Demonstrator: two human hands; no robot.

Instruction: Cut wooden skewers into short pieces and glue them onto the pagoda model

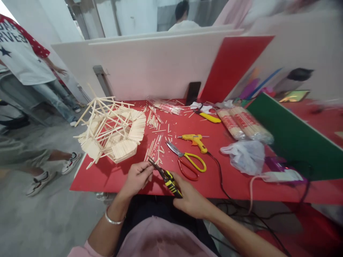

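Note:
My right hand (189, 196) is wrapped round the black and yellow handles of a pair of pliers (170, 182), whose jaws point up and left. At the pliers' tips, my left hand (138, 176) is closed in a pinch; what its fingers hold is too small to make out. Beyond my left hand stands a wooden stick model (115, 128) with an open frame on top and flat stick panels around it. Loose cut sticks (154, 148) lie just past both hands. Scissors (184, 155) with red and yellow handles rest beside the pliers.
A yellow glue gun (194, 139) trails its cord over the front edge of the red table (102, 178). Stick packs (246, 123), a plastic bag (245, 155), a power strip (284, 175) and a green board (292, 135) occupy the right. White panels (150, 67) stand behind; people are nearby.

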